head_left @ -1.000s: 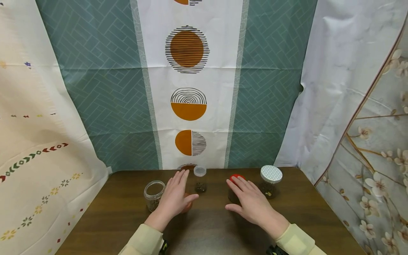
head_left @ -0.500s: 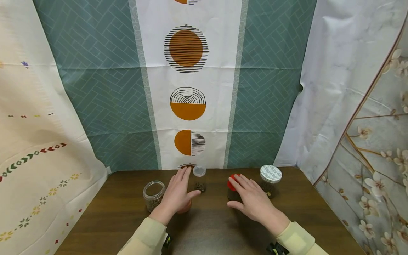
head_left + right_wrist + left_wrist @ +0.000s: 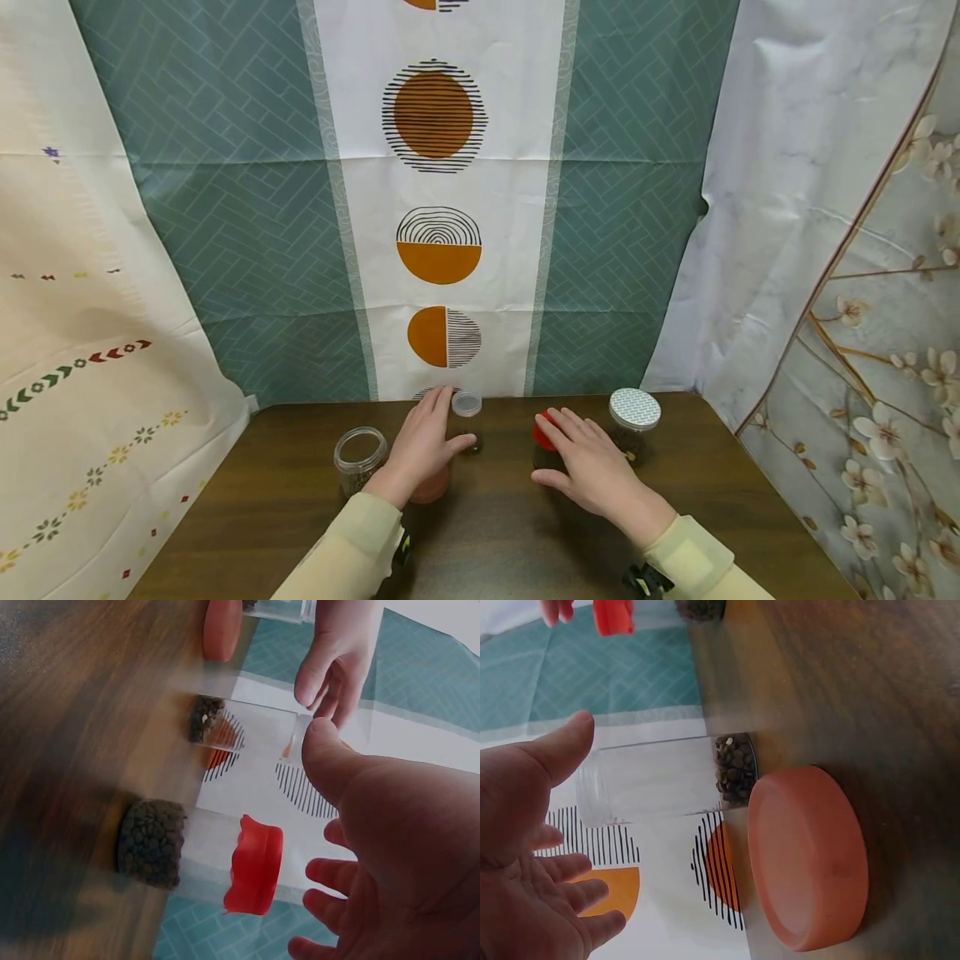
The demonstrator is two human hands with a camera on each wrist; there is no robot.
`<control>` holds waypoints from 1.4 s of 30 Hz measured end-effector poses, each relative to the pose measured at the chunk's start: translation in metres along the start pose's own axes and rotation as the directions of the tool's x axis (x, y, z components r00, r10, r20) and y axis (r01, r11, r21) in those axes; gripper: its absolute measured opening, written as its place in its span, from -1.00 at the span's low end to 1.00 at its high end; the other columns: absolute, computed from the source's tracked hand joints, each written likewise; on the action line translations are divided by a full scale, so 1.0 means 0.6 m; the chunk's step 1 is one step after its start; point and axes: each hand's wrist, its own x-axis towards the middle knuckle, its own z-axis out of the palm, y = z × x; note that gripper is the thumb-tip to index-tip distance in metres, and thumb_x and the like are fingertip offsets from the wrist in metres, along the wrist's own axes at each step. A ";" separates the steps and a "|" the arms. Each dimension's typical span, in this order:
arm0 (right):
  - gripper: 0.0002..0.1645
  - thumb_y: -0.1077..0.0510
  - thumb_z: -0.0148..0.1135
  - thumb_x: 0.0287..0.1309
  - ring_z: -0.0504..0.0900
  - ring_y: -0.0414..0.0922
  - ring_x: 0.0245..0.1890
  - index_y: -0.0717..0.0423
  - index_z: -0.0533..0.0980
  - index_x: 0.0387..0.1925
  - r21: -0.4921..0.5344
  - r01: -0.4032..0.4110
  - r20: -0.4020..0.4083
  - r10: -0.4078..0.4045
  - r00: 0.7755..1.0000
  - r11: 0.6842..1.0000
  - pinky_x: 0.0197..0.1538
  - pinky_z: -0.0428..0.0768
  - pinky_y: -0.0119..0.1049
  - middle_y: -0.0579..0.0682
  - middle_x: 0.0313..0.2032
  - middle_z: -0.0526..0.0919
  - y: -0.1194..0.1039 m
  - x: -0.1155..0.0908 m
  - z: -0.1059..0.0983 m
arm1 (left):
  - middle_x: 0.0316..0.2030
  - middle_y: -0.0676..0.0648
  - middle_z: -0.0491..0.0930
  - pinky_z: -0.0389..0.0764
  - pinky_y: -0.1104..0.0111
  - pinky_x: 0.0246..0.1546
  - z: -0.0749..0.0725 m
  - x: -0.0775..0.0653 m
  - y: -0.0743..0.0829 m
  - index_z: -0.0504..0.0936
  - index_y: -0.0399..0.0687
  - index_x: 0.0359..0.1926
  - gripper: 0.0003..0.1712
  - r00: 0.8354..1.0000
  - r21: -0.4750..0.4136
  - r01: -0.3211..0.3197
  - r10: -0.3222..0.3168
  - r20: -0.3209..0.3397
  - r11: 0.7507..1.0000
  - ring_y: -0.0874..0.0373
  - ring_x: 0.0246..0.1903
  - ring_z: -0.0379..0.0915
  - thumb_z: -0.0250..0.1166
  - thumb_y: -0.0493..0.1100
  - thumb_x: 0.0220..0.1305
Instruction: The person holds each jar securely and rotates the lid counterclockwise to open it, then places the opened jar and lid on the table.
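Note:
My left hand [image 3: 422, 446] hovers with extended fingers and spread thumb beside a slim clear jar [image 3: 656, 780] that has dark beans at its bottom and a translucent lid [image 3: 467, 404]. Below that hand a round terracotta-coloured lid [image 3: 821, 859] lies on the table, partly covered in the head view. A jar of dark beans [image 3: 152, 844] with a wavy-edged red lid [image 3: 256, 866] stands by my right hand [image 3: 596, 471]. Those fingers are relaxed and spread, apart from the lid in the right wrist view. Neither hand holds anything.
At the left stands a lidless clear jar [image 3: 360, 454] with dark contents. A wider jar with a white patterned lid [image 3: 635, 410] stands behind my right hand. The brown wooden table [image 3: 495, 533] ends against a hanging patterned cloth [image 3: 607, 333].
My left hand has shifted a little forward and right, closer to the slim jar, uncovering more of the terracotta-coloured lid. My right hand has barely moved. The head view has turned slightly.

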 end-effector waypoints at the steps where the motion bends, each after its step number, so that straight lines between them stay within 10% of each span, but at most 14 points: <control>1: 0.13 -0.61 -0.07 0.12 0.11 0.06 0.49 -0.02 0.21 0.53 0.000 0.000 0.004 0.000 1.000 1.000 0.41 0.09 0.07 0.05 0.48 0.20 0.001 0.001 0.000 | 0.44 -0.19 0.20 0.16 0.03 0.35 0.000 0.003 0.000 0.15 -0.14 0.53 0.11 1.000 -0.001 0.002 -0.002 0.002 1.000 -0.13 0.38 0.16 0.41 0.26 0.13; 42: 0.12 -0.60 -0.08 0.14 0.07 0.02 0.50 -0.04 0.19 0.54 0.012 -0.004 0.017 0.004 1.000 1.000 0.42 0.07 0.05 0.02 0.50 0.17 0.003 -0.003 0.008 | 0.27 -0.21 0.44 0.36 0.06 0.23 0.028 0.045 0.006 0.23 -0.15 0.49 0.01 0.990 0.058 0.074 -0.080 0.118 0.996 -0.14 0.19 0.42 0.36 0.27 0.19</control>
